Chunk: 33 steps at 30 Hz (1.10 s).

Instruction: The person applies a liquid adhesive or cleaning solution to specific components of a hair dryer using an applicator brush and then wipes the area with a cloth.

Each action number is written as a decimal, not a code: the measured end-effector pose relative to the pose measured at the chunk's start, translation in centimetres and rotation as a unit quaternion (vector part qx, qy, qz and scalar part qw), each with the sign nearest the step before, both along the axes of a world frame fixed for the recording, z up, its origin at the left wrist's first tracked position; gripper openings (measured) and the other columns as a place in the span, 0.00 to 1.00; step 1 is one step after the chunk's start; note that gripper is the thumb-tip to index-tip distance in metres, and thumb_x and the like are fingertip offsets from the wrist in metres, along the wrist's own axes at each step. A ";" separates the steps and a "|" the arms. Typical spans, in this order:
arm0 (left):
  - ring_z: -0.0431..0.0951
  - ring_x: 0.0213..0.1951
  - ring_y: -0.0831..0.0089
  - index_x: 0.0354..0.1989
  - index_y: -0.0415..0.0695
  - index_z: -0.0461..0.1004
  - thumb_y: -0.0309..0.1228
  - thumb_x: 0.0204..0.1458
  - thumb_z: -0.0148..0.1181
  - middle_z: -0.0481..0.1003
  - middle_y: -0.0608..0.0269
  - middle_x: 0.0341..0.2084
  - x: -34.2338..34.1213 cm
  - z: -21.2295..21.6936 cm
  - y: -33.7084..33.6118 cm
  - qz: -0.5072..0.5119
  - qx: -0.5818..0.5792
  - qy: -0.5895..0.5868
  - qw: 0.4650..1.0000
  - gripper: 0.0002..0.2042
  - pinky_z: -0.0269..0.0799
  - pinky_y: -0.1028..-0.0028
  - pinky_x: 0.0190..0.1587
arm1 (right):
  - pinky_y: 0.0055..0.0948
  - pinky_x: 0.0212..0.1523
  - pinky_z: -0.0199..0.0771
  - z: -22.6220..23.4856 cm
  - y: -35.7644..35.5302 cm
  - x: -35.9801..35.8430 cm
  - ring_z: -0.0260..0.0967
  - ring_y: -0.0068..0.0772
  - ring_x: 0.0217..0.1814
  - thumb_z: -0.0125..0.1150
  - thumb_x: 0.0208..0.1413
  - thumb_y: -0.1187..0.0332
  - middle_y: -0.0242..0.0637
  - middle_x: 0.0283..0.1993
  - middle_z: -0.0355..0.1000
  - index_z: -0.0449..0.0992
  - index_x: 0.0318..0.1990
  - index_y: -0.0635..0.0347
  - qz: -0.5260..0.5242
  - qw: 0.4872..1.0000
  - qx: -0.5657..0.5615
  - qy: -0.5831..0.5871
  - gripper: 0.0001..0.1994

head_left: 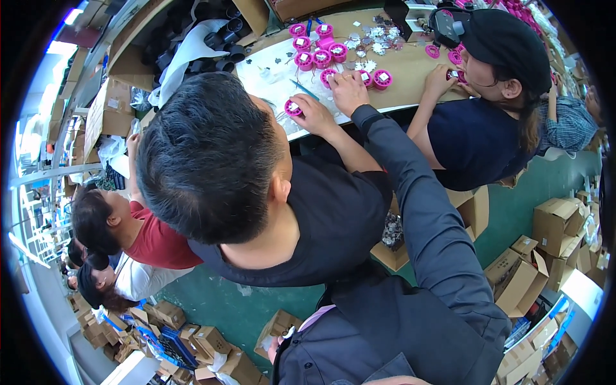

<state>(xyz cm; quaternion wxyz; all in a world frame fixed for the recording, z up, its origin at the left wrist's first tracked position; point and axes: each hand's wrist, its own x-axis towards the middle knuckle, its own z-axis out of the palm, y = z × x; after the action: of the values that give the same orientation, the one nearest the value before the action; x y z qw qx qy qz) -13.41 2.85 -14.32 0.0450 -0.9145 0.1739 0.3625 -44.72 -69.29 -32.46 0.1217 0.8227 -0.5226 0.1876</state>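
Note:
My right arm, in a dark sleeve, stretches past a co-worker's shoulder to the table. My right hand [351,92] has its fingers bent and closed at the edge of a pink round spool-like part [326,78] with a white centre. More pink round parts [382,79] lie just right of it, and several stand grouped behind. Low in view, my left hand [273,350] shows only in part beside my jacket; its fingers are mostly hidden near a small white thing [289,333]. The nearest co-worker's hand [314,117] holds another pink round part [293,108].
A blue pen-like tool [304,90] and small silvery pieces [378,40] lie on the table [401,77]. A capped co-worker [481,122] works at the right, others at the left. Cardboard boxes [513,276] stand on the green floor [221,314]. Black cups [231,32] fill a box.

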 end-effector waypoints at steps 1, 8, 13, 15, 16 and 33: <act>0.71 0.32 0.57 0.35 0.42 0.74 0.46 0.66 0.52 0.72 0.48 0.26 0.0 0.1 0.0 0.001 -0.007 0.002 1.000 0.18 0.69 0.59 0.42 | 0.43 0.58 0.61 0.1 0.2 0.2 0.73 0.33 0.52 0.58 0.58 0.68 0.31 0.45 0.77 0.80 0.52 0.53 0.000 1.000 -0.003 -0.001 0.15; 0.71 0.34 0.60 0.35 0.45 0.74 0.46 0.68 0.50 0.72 0.54 0.27 0.5 0.2 -0.3 -0.005 -0.050 0.026 0.998 0.18 0.70 0.61 0.44 | 0.42 0.59 0.60 1.0 0.5 -0.1 0.76 0.34 0.54 0.56 0.58 0.70 0.34 0.45 0.80 0.77 0.55 0.53 -0.045 0.998 0.041 0.003 0.17; 0.71 0.35 0.63 0.35 0.47 0.74 0.47 0.69 0.49 0.72 0.58 0.28 1.7 0.4 -0.7 -0.018 -0.068 0.045 0.997 0.18 0.71 0.62 0.46 | 0.46 0.59 0.63 1.9 1.7 -0.8 0.77 0.37 0.53 0.58 0.58 0.69 0.34 0.45 0.80 0.80 0.52 0.49 -0.060 0.992 0.093 -0.055 0.15; 0.71 0.36 0.64 0.34 0.48 0.74 0.47 0.69 0.49 0.72 0.60 0.28 2.1 0.5 -0.5 -0.021 -0.073 0.056 0.996 0.18 0.71 0.62 0.47 | 0.47 0.57 0.67 1.4 1.8 -2.5 0.77 0.44 0.52 0.63 0.57 0.65 0.38 0.46 0.80 0.82 0.51 0.50 -0.154 0.966 0.124 -0.165 0.14; 0.71 0.36 0.64 0.34 0.48 0.74 0.47 0.69 0.49 0.71 0.61 0.29 2.0 0.5 -0.4 -0.020 -0.075 0.060 0.995 0.18 0.71 0.62 0.47 | 0.47 0.57 0.69 1.2 1.6 -3.2 0.78 0.47 0.51 0.66 0.56 0.63 0.39 0.47 0.80 0.84 0.50 0.51 -0.197 0.945 0.139 -0.219 0.15; 0.72 0.30 0.64 0.35 0.37 0.75 0.45 0.66 0.56 0.72 0.48 0.23 2.1 -3.9 4.0 0.007 -0.121 0.003 0.993 0.20 0.69 0.61 0.38 | 0.47 0.54 0.77 1.5 -2.8 -8.1 0.78 0.53 0.51 0.65 0.57 0.67 0.46 0.50 0.79 0.85 0.45 0.52 -0.135 0.959 0.177 -0.175 0.09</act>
<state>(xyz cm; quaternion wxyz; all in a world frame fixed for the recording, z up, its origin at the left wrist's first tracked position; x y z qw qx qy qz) -11.34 6.90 -18.24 -0.0695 -0.9135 0.2101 0.3415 -52.77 -72.05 -30.93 -0.0945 0.7072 -0.6669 0.2150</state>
